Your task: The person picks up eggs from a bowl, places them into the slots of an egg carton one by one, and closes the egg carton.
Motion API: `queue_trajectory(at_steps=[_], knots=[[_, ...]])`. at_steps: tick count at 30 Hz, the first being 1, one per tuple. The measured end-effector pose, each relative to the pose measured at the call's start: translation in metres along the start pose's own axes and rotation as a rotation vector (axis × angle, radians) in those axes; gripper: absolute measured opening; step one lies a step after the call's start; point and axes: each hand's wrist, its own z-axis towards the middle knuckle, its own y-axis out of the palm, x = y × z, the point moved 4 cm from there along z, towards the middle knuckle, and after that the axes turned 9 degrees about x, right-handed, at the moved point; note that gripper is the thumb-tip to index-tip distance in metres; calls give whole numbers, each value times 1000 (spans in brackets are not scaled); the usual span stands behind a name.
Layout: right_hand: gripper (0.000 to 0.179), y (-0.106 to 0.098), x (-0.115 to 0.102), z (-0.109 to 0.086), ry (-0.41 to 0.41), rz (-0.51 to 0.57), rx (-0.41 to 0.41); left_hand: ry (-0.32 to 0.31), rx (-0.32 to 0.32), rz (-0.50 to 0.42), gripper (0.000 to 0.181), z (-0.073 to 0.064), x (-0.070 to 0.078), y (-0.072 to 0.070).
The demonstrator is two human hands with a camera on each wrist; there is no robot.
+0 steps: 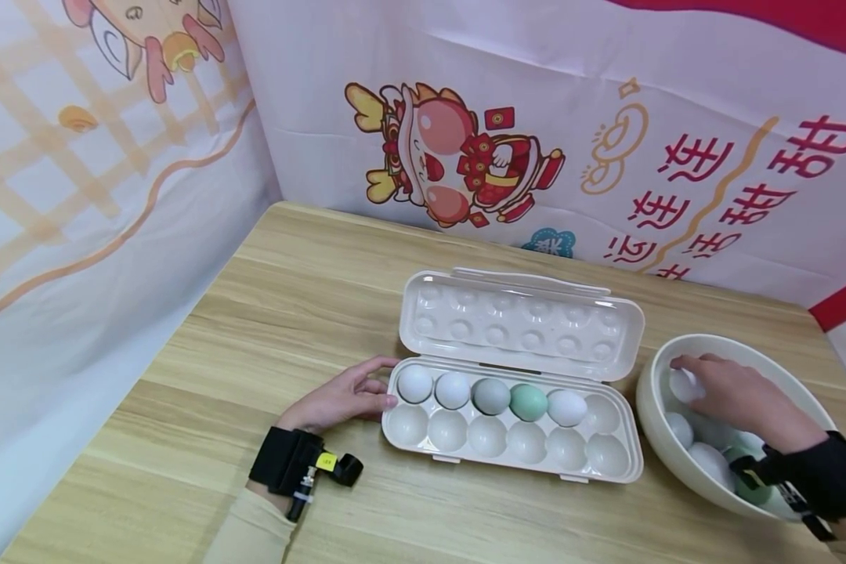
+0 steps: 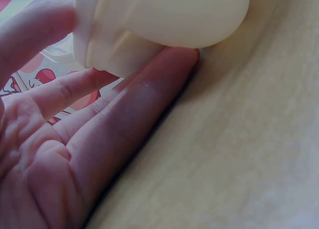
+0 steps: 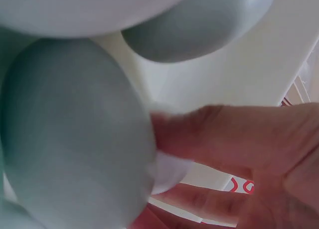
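Observation:
An egg box (image 1: 511, 419) lies on the table with its lid (image 1: 522, 323) folded back. Along its back row sit a white egg (image 1: 415, 384), another white egg (image 1: 453, 390), a grey egg (image 1: 491, 396), a green egg (image 1: 529, 402) and a further white egg (image 1: 567, 408). My left hand (image 1: 345, 398) holds the box's left end; in the left wrist view, fingers (image 2: 144, 89) reach beneath its cups. Inside the cream bowl (image 1: 652, 407) at the right, my right hand (image 1: 740, 395) pinches a white egg (image 1: 685, 385) between thumb and fingers.
Several more eggs, white (image 1: 712, 464) and green (image 1: 753, 489), lie in the bowl, which stands close to the box's right end. A printed cloth (image 1: 310, 102) hangs behind the wooden table (image 1: 254, 313) and along its left side.

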Motion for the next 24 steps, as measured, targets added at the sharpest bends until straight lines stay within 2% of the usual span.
queue_trajectory(at_steps=[6, 12, 24], knots=[[44, 2, 0, 0, -36, -2, 33, 0, 1, 3, 56, 0, 0, 0], [48, 3, -1, -1, -59, 30, 33, 0, 5, 14, 56, 0, 0, 0], [64, -9, -7, -6, 50, 89, 67, 0, 8, 26, 57, 0, -1, 0]])
